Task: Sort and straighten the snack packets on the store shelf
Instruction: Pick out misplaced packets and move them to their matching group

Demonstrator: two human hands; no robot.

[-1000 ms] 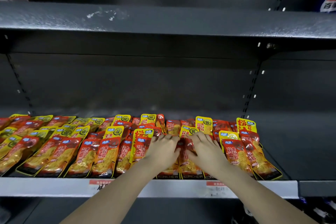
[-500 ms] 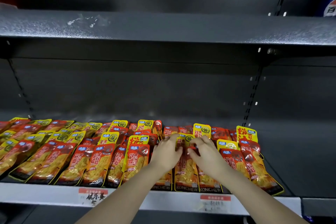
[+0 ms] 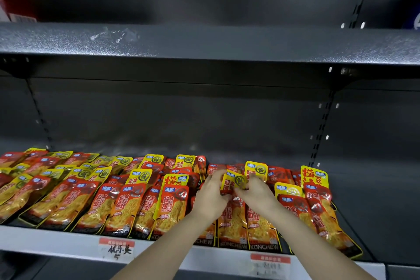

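The snack packets look like glossy plastic film, red and yellow, catching light in small highlights. The shelf under them has a smooth pale front edge, seemingly painted metal, bearing paper price labels, one handwritten. The upper shelf is dark metal with a matt, finely speckled finish and a few pale scuffs. The back panel is matt dark grey.
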